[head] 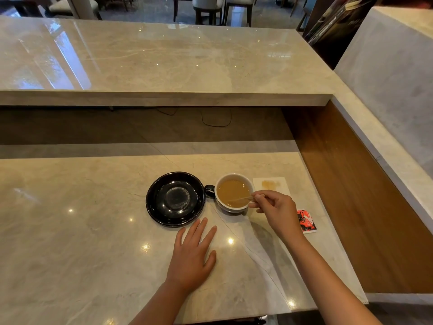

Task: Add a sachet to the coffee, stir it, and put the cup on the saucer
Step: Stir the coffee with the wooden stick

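Observation:
A white cup (234,178) with a dark handle stands on the marble counter, full of light brown coffee (232,190). My right hand (274,211) pinches a thin wooden stir stick (241,199) whose far end dips into the coffee. Just left of the cup sits a black saucer (175,199) with nothing on it. Flat on the counter below the saucer, my left hand (192,254) rests with fingers spread and holds nothing. A red and white sachet (307,222) lies on the counter to the right of my right wrist.
A white napkin (276,185) with a brown stain lies right behind the cup. The counter ends in a wooden side wall (351,195) on the right. A raised marble ledge (164,97) runs across the back, with chairs beyond it.

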Demonstrator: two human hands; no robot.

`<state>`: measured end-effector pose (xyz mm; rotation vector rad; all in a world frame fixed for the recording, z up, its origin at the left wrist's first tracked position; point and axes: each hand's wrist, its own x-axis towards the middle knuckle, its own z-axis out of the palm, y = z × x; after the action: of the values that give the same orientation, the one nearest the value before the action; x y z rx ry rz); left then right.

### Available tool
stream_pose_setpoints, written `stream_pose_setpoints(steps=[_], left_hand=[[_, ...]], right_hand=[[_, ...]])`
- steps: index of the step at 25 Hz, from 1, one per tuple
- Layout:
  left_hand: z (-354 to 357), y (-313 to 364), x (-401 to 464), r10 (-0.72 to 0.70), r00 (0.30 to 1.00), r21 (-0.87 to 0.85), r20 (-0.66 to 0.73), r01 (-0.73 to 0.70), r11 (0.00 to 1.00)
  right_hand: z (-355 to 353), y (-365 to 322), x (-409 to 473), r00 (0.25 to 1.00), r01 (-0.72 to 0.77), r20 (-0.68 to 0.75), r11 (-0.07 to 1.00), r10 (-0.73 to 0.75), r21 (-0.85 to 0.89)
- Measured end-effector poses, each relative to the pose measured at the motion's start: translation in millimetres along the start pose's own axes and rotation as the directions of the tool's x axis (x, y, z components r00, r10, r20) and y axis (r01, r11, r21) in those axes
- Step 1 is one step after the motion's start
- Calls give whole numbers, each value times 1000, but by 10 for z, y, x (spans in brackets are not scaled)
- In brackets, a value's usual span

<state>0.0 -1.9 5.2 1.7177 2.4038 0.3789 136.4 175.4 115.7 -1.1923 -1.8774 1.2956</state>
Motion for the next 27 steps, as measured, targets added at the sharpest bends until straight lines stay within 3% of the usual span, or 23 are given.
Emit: stream_pose_setpoints(steps=[3, 6, 8, 9, 11, 14, 17, 22, 27], left_hand=[[4, -4, 8, 3, 1000, 6, -3, -3, 1000], [8, -14, 1, 9, 1000, 6, -1, -9, 1000], [10, -21, -5, 13, 1000, 0, -4, -13, 1000], [9, -20, -6, 13, 1000, -2, -8, -13, 1000], [2, -10, -3, 14, 1000, -6, -8, -14, 1000], [-4, -2, 4, 19, 1000, -8, -13, -20, 1000], [0, -5, -6, 13, 1000, -4, -15, -13, 1000], [6, 0, 4, 16, 1000, 1, -19, -16, 1000], [14, -6, -5, 22, 999, -7, -34, -22, 1000]], right_hand=[[113, 74, 23, 998, 8, -63, 992, 0, 126], [163, 95, 36, 961, 247, -90, 957, -262, -151], [141, 145, 39, 840, 508, 60, 741, -539, -439], [116, 164, 37, 788, 574, 146, 628, -598, -526], [51, 171, 21, 773, 578, 200, 540, -602, -611], [-29, 126, -41, 817, 512, 162, 568, -553, -644], [-35, 53, -108, 863, 453, 102, 671, -494, -587], [47, -64, -172, 980, 185, -7, 931, -197, -316], [-85, -77, -158, 994, -28, -104, 993, 16, -111]])
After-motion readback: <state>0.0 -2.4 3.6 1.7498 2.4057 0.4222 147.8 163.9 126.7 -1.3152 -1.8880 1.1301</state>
